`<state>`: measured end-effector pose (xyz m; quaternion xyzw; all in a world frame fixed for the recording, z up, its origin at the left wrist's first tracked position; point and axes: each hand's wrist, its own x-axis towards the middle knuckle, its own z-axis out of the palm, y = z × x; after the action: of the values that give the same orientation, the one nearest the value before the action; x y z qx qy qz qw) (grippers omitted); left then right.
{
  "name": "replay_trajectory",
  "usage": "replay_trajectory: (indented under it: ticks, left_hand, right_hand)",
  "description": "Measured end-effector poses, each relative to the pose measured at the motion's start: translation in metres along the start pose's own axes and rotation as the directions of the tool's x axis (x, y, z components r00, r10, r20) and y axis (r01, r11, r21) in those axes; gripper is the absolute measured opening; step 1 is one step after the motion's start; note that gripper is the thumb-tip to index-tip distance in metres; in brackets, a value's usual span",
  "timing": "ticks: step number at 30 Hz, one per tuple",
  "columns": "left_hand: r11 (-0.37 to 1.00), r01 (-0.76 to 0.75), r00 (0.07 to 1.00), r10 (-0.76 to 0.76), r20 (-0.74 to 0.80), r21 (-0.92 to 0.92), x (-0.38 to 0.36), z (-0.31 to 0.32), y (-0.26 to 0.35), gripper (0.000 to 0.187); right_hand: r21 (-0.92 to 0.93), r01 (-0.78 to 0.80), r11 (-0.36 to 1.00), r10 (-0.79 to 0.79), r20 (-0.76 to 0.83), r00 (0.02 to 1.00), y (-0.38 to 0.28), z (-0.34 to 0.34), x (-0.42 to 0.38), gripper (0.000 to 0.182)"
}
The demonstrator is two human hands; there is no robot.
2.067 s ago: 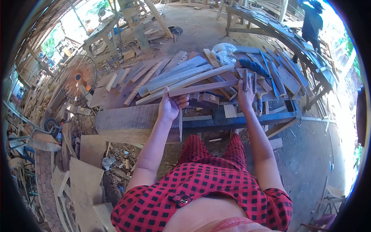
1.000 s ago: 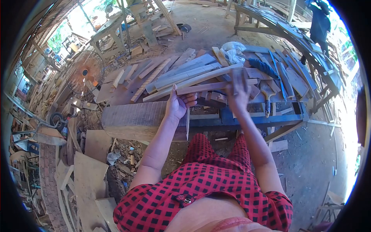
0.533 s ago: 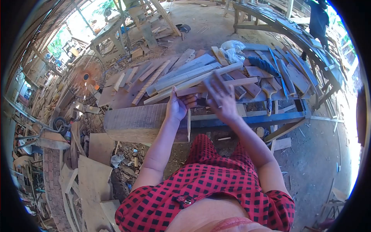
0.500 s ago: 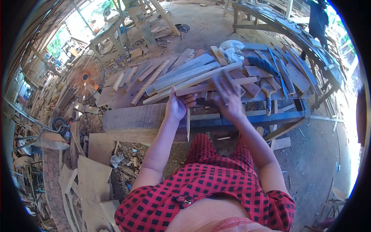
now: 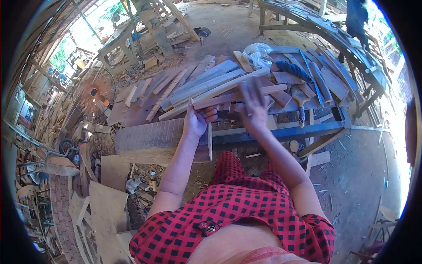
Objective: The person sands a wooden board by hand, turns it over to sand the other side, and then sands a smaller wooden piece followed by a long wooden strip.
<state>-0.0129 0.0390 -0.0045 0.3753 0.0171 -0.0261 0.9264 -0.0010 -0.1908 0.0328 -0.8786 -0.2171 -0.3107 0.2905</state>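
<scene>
A narrow wooden strip [image 5: 224, 100] lies across in front of me, its left end held in my left hand [image 5: 198, 120], with the thumb up and the fingers curled beneath. My right hand [image 5: 256, 110] is over the strip's middle, its fingers smeared by motion, so its grip cannot be made out. Under and beside my left forearm is a thick wooden block [image 5: 149, 140] with a dark ridged top. Behind both hands, many cut wood pieces [image 5: 206, 86] are spread over the workbench.
Beyond the hands are a clear plastic bag [image 5: 257, 56], a brush [image 5: 301, 105] and a blue straight strip [image 5: 312, 77]. A round fan [image 5: 93, 91] stands at the left. A person [image 5: 356, 22] is by the long table [image 5: 307, 22] at the back right.
The view has shifted slightly. My right hand still blurs over the strip, while my left hand keeps its hold on the end.
</scene>
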Motion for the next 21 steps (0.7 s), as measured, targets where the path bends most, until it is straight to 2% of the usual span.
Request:
replay_trajectory:
  ticks: [3, 5, 9, 10, 11, 12, 13, 15, 16, 17, 18, 19, 21]
  left_hand:
    - [1.000, 0.018, 1.000, -0.018, -0.005, 0.007, 0.000, 0.006, -0.001, 0.066]
    - [0.988, -0.102, 0.978, 0.078, -0.195, -0.120, -0.004, 0.026, -0.003, 0.065]
    - [0.983, -0.119, 0.981, 0.095, -0.167, -0.140, 0.001, 0.008, -0.005, 0.065]
    - [0.996, -0.042, 0.999, 0.040, -0.029, -0.082, 0.003, -0.002, -0.003, 0.065]
    - [1.000, 0.027, 0.994, -0.026, 0.103, -0.014, 0.005, -0.012, -0.002, 0.064]
    - [0.992, 0.067, 0.980, -0.045, 0.195, -0.107, 0.008, -0.014, -0.002, 0.065]
    - [0.992, 0.062, 0.981, -0.040, 0.192, -0.110, 0.006, -0.010, -0.002, 0.065]
    - [1.000, 0.008, 0.999, -0.008, -0.044, 0.008, -0.001, 0.002, 0.000, 0.064]
    - [1.000, 0.007, 0.999, -0.007, -0.046, 0.003, -0.001, 0.003, -0.001, 0.064]
    - [1.000, -0.007, 0.999, 0.007, -0.054, 0.003, -0.001, 0.003, -0.001, 0.059]
    - [1.000, -0.019, 0.998, 0.020, -0.061, 0.003, -0.001, 0.004, -0.002, 0.054]
    - [1.000, -0.018, 0.998, 0.018, -0.059, -0.001, -0.003, 0.008, -0.002, 0.054]
    - [0.997, -0.066, 0.997, 0.068, -0.038, 0.048, -0.008, 0.014, -0.001, 0.041]
  right_hand:
    - [0.166, 0.244, 0.955, -0.259, 0.075, 0.963, -0.046, 0.012, 0.001, 0.059]
    - [0.166, 0.286, 0.944, -0.304, 0.092, 0.948, -0.061, 0.025, -0.006, 0.059]
    - [0.144, 0.386, 0.911, -0.405, 0.152, 0.901, -0.050, 0.022, -0.003, 0.058]
    - [0.157, 0.335, 0.929, -0.358, 0.158, 0.920, -0.044, 0.013, 0.000, 0.058]
    - [0.073, 0.309, 0.948, -0.317, 0.173, 0.933, -0.034, 0.007, 0.000, 0.060]
    - [0.091, 0.209, 0.974, -0.220, 0.125, 0.968, -0.024, -0.003, 0.001, 0.061]
    - [0.061, 0.147, 0.987, -0.153, 0.110, 0.982, -0.009, -0.011, 0.002, 0.060]
    - [-0.075, 0.018, 0.997, -0.012, 0.077, 0.997, 0.043, -0.006, -0.005, 0.057]
    - [-0.100, -0.071, 0.992, 0.074, 0.029, 0.997, 0.063, -0.007, -0.002, 0.056]
    - [-0.033, -0.075, 0.997, 0.073, -0.045, 0.996, 0.083, -0.015, -0.001, 0.052]
    - [-0.074, -0.180, 0.981, 0.179, -0.019, 0.984, 0.100, -0.022, 0.001, 0.048]
    - [-0.078, -0.179, 0.981, 0.178, -0.018, 0.984, 0.116, -0.028, 0.005, 0.048]
    - [0.221, -0.296, 0.929, 0.307, -0.014, 0.952, 0.139, -0.036, 0.014, 0.045]
